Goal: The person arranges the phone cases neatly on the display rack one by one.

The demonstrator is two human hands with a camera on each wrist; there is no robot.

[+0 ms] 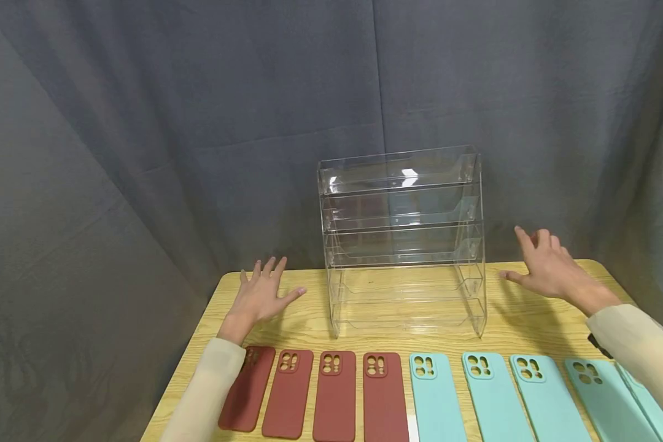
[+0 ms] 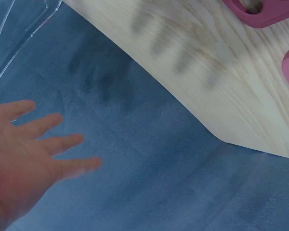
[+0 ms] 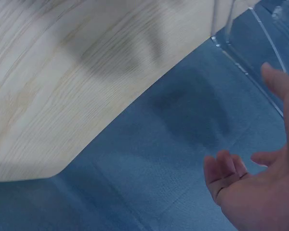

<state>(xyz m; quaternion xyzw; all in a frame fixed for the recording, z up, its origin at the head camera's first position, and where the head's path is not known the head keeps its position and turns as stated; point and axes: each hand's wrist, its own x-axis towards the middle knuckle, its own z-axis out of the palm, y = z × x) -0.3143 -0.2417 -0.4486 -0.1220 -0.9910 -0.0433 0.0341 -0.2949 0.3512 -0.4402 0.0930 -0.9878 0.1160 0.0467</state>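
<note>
A clear plastic tiered rack [image 1: 406,325] stands upright at the back of the table, with no item visible on its tiers. My left hand [image 1: 259,298] is held left of the rack, apart from it, fingers spread and holding nothing. On the rack's other side my right hand [image 1: 549,267] hovers, thumb and index finger extended, the other fingers partly bent, nothing in its grasp. Dark red phone cases [image 1: 334,399] lie in a row at the front left. Light turquoise phone cases [image 1: 436,399] continue the row to the right, the last ones partly covered by my right sleeve.
The wooden table [image 1: 298,325] has rounded back corners. Behind it hangs a grey-blue curtain [image 1: 254,123], close to the table's back edge. A corner of the table [image 2: 197,110] and red cases [image 2: 267,14] also appear in the left wrist view.
</note>
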